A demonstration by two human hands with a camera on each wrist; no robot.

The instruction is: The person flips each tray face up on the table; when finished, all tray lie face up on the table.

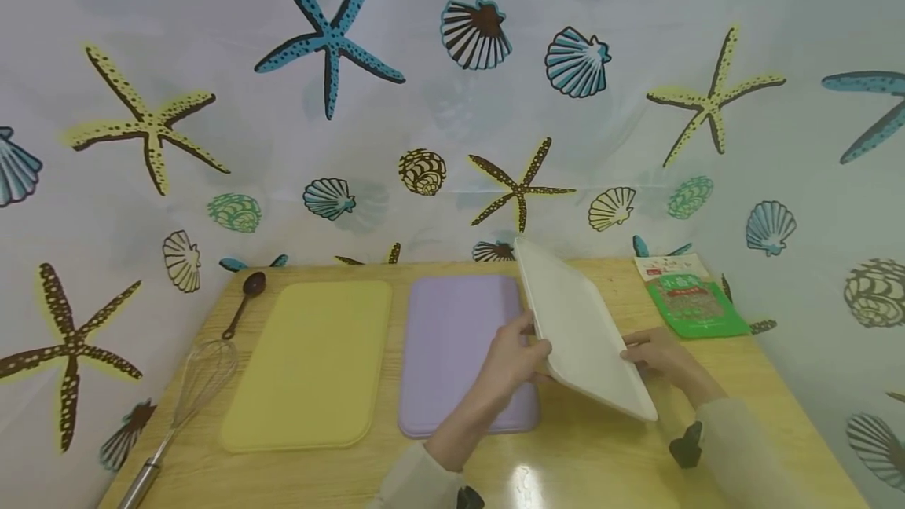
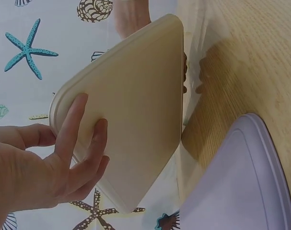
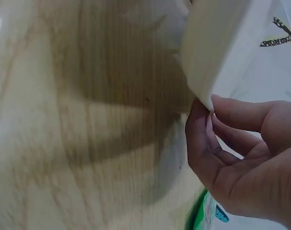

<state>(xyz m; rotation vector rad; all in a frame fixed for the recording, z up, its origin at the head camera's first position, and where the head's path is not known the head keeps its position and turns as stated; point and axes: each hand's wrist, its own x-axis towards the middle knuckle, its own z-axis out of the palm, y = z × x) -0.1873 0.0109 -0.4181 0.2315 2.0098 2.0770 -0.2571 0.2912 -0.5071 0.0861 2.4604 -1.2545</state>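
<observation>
A white rectangular board (image 1: 580, 320) with rounded corners is held tilted over the right half of the table, its left edge raised higher than its right. My left hand (image 1: 512, 356) grips the raised left edge. In the left wrist view, the fingers (image 2: 71, 127) spread across the board's underside. The lower right edge is pinched between thumb and fingers of my right hand (image 1: 657, 352), which the right wrist view shows close up. A purple board (image 1: 459, 352) lies flat just left of it, partly covered by my left hand and forearm.
Left of the purple board lies a yellow board (image 1: 311, 368). A whisk (image 1: 187, 407) and a dark spoon (image 1: 243, 305) lie along the table's left edge. At the back right is a green food packet (image 1: 693, 301). A patterned curtain (image 1: 424, 100) hangs behind the wooden table (image 1: 580, 454).
</observation>
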